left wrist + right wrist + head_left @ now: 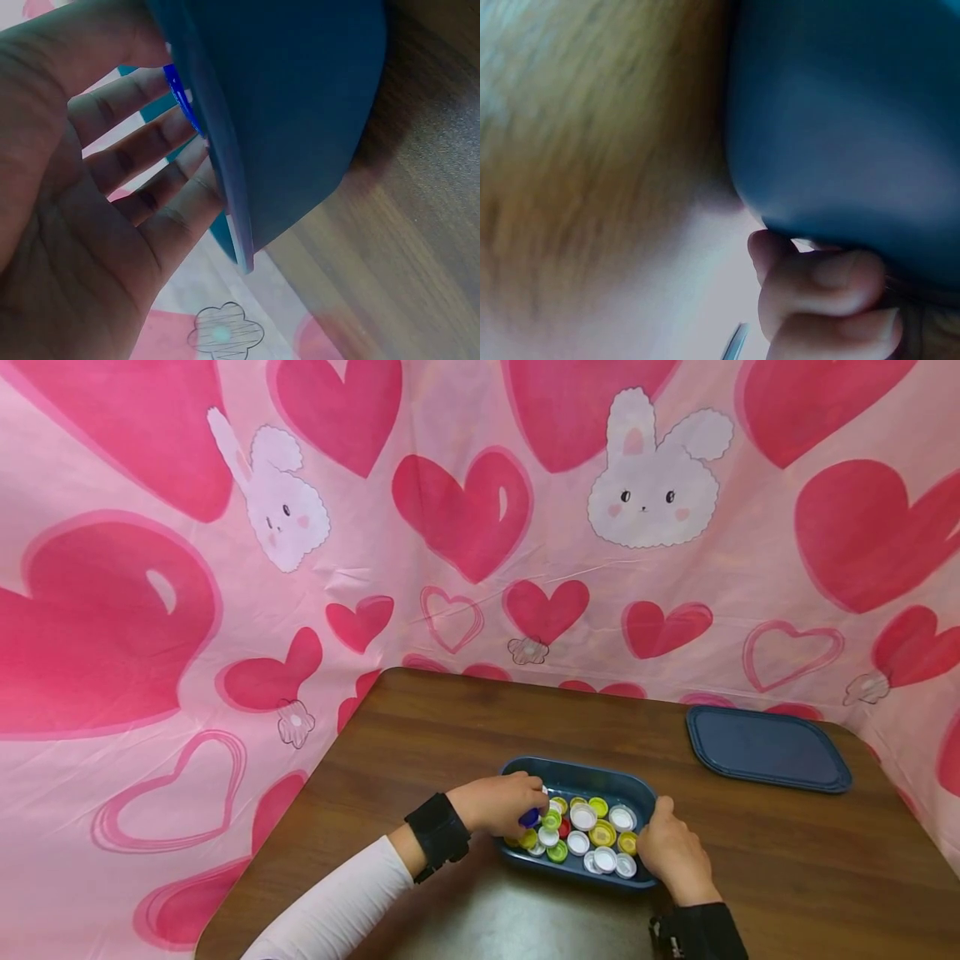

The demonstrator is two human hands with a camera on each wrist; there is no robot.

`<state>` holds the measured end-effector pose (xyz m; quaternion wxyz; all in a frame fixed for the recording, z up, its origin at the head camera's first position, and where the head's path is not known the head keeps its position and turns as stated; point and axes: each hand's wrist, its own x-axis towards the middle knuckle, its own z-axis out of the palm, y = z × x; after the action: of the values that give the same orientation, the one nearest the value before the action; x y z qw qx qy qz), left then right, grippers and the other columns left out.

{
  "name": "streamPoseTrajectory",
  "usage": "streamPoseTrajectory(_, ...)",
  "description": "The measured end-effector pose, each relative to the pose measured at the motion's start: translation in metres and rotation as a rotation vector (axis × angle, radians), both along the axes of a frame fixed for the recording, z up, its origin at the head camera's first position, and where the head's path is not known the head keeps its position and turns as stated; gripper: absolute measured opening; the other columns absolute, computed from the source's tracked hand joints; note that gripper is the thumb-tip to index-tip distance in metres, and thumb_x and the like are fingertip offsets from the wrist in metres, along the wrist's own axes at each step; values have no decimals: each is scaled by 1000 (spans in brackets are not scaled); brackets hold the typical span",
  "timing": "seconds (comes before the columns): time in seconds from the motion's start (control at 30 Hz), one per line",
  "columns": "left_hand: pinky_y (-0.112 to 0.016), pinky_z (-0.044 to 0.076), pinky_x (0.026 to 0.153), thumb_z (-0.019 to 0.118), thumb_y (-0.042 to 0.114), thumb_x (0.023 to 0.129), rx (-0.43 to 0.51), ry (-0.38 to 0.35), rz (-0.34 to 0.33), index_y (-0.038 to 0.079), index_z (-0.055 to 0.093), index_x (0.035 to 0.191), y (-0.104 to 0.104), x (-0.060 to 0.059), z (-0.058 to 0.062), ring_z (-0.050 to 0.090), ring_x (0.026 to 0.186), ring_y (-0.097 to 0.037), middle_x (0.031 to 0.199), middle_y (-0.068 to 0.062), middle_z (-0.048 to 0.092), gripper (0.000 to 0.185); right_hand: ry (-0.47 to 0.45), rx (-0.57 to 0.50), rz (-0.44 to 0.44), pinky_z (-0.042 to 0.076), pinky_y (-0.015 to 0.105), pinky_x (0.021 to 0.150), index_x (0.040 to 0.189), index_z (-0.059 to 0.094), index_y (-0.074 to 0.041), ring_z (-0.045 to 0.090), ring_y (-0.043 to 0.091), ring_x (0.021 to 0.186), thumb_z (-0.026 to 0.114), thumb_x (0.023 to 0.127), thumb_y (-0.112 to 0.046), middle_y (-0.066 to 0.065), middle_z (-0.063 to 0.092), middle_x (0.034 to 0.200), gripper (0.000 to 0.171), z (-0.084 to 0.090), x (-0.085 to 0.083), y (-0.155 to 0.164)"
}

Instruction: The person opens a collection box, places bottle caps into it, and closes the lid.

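A dark blue plastic container (517, 768) stands on the brown table near its front edge and holds several bottle caps (592, 839) in white, yellow, green and red. My left hand (527, 806) reaches over the container's left rim and pinches a blue cap (530, 817). In the left wrist view the blue cap (180, 96) shows between my fingers (142, 142) and the container's outer wall (300, 97). My right hand (658, 828) grips the container's right end. The right wrist view shows its fingers (817, 289) curled against the container's wall (855, 112).
The container's flat blue lid (768, 747) lies at the back right of the table (420, 735). A pink cloth with hearts and rabbits (465, 510) hangs close behind and to the left of the table.
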<state>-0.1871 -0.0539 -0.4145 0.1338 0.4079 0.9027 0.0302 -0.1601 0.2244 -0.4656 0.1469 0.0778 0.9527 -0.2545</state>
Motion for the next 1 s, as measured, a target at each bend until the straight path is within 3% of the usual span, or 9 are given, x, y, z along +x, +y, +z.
streamPoseTrajectory(0.27, -23, 55, 87, 81, 28, 85, -10, -5, 12, 24, 68, 126, -1, 1, 1, 54, 112, -12, 120, 3, 62, 43, -23, -7, -11, 50, 52, 71, 131, 28, 10, 59, 39, 81, 47, 96, -9, 37, 57, 109, 44, -1, -1, -1)
streamPoseTrajectory(0.57, -32, 54, 98, 81, 33, 85, 16, 34, 34, 22, 54, 146, -3, -1, 8, 44, 139, -21, 155, -1, 44, 67, -34, -3, -21, 50, 53, 72, 133, 27, 10, 59, 40, 83, 47, 97, -9, 38, 57, 112, 45, 0, -1, -1)
streamPoseTrajectory(0.8, -30, 53, 98, 80, 34, 86, 69, 28, 42, 21, 54, 146, -10, -3, 6, 44, 138, -20, 154, -2, 46, 67, -49, -3, -35, 51, 52, 71, 132, 28, 9, 59, 38, 82, 48, 97, -8, 37, 57, 112, 43, 0, -3, -3)
streamPoseTrajectory(1.0, -32, 51, 102, 78, 32, 88, 160, 35, 116, 17, 54, 146, -21, -5, 1, 45, 137, -20, 149, -3, 50, 65, -44, -7, -35, 51, 49, 69, 132, 28, 9, 58, 37, 80, 47, 97, -8, 36, 58, 110, 43, 0, -2, -3)
